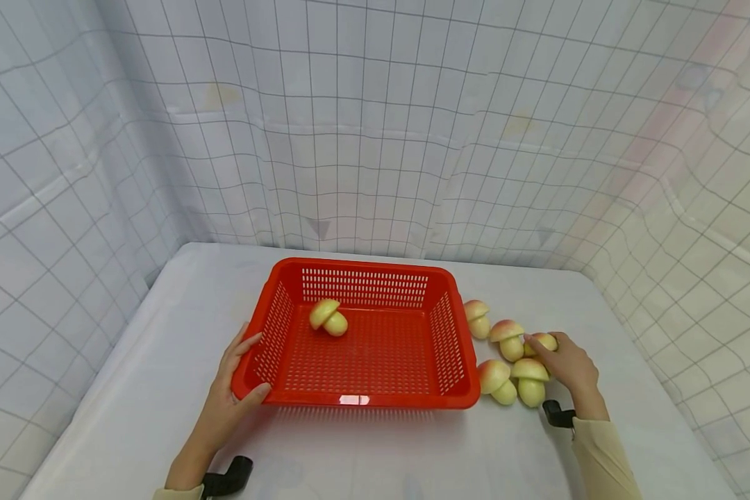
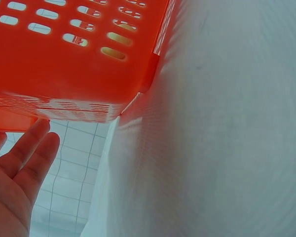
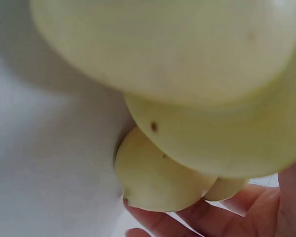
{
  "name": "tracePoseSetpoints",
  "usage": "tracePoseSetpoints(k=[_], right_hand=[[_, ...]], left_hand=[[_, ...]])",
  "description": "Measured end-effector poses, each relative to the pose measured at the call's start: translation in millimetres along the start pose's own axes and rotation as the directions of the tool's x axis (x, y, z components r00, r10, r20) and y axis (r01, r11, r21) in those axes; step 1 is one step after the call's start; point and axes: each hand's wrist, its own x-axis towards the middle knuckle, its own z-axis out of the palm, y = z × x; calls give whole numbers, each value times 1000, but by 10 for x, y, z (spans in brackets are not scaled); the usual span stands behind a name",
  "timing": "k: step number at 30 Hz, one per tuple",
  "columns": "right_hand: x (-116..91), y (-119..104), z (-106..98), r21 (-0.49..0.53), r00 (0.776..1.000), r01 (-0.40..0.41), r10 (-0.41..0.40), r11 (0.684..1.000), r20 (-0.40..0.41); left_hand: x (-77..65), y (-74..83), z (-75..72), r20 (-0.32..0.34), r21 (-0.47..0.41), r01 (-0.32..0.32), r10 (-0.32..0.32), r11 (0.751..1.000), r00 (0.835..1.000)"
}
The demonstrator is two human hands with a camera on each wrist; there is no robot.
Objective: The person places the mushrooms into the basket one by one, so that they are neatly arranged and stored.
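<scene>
My left hand point(image 1: 225, 389) rests at the left side of a red plastic basket point(image 1: 362, 401), its fingers and thumb spread over the rim near the front left corner. In the left wrist view the fingers point(image 2: 42, 148) are nearly straight against the rim. One toy mushroom point(image 1: 328, 318), yellow with a reddish cap, lies inside the basket. To the right of the basket my right hand point(image 1: 569, 364) grips another toy mushroom point(image 1: 542, 342), thumb on the near side and fingers behind it. In the right wrist view a mushroom close to the camera point(image 3: 167, 49) hides part of this grip.
Several more toy mushrooms, among them a front one point(image 1: 530, 382) and a back one point(image 1: 477, 319), cluster between the basket's right wall and my right hand. A white cloth point(image 1: 362, 458) covers the table. Grid-patterned white curtains point(image 1: 362, 160) enclose its back and sides.
</scene>
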Motion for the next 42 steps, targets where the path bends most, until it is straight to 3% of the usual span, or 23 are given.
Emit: tracePoseSetpoints(k=[15, 22, 35, 42], right_hand=[[-16, 58, 17, 12, 999, -8, 8, 1000, -51], [-2, 57, -2, 40, 995, -17, 21, 999, -99], [-23, -33, -67, 96, 969, 1, 23, 995, -246], [3, -83, -85, 113, 959, -12, 43, 993, -280]], left_hand=[[-16, 31, -1, 5, -2, 22, -22, 1000, 1000], [-6, 4, 1, 1, 8, 0, 0, 1000, 1000], [-2, -5, 8, -3, -15, -28, 28, 999, 1000], [6, 5, 8, -1, -36, -28, 28, 999, 1000]])
